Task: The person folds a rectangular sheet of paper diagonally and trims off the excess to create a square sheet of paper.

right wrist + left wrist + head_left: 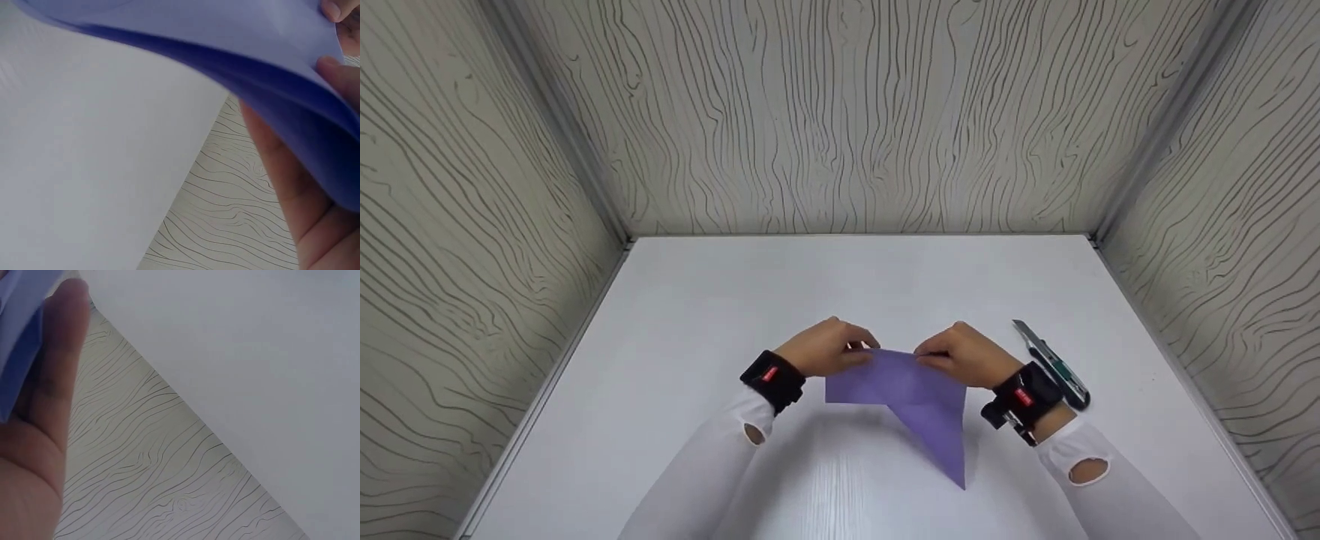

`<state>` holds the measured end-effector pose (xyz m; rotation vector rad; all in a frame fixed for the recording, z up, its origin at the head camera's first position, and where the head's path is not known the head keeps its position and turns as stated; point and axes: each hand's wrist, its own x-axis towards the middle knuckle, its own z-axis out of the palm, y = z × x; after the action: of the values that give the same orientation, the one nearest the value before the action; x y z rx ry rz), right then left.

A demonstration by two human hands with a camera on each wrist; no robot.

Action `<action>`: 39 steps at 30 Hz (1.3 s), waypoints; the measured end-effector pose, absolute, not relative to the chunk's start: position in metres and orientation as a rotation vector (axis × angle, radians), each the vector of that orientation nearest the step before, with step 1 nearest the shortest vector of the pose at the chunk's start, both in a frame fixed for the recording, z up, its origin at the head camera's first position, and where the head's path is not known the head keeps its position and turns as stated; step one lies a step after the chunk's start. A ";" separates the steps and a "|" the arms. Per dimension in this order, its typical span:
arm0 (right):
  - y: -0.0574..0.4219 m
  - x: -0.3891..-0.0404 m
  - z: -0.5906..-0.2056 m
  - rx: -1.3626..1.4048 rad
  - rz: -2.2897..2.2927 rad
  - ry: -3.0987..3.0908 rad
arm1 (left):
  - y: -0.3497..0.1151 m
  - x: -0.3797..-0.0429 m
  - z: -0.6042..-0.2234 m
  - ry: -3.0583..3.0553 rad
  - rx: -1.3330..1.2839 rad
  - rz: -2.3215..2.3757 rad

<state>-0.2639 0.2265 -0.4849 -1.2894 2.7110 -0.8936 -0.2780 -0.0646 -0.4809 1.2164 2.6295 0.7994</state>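
A folded sheet of purple paper [919, 397] is held up over the white table, its top edge between both hands and one pointed corner hanging down at the right. My left hand [834, 346] pinches the top edge on the left side. On the right side, my right hand [969, 354] pinches the same edge between thumb and fingers. In the right wrist view the paper [225, 34] shows two layers standing apart, with the right hand's fingers [281, 174] behind them. Only part of the paper [22, 354] appears in the left wrist view, beside the left hand [39, 439].
A utility knife [1054, 364] with a green and black handle lies on the white table [720, 300], just beyond the right wrist. Wood-patterned panels [840, 120] stand at the back and both sides of the table.
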 end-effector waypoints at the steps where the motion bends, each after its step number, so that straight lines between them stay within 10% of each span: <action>1: 0.227 -0.264 -0.485 -1.287 -0.894 2.709 | -0.066 -0.279 -0.481 2.618 1.213 0.803; 39: 0.253 -0.261 -0.482 -1.028 -1.114 2.701 | -0.101 -0.284 -0.492 2.591 1.078 1.165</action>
<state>-0.2615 0.2529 -0.4824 -1.0277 2.7007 -1.1141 -0.2842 -0.1014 -0.4915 1.0780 2.5907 1.1645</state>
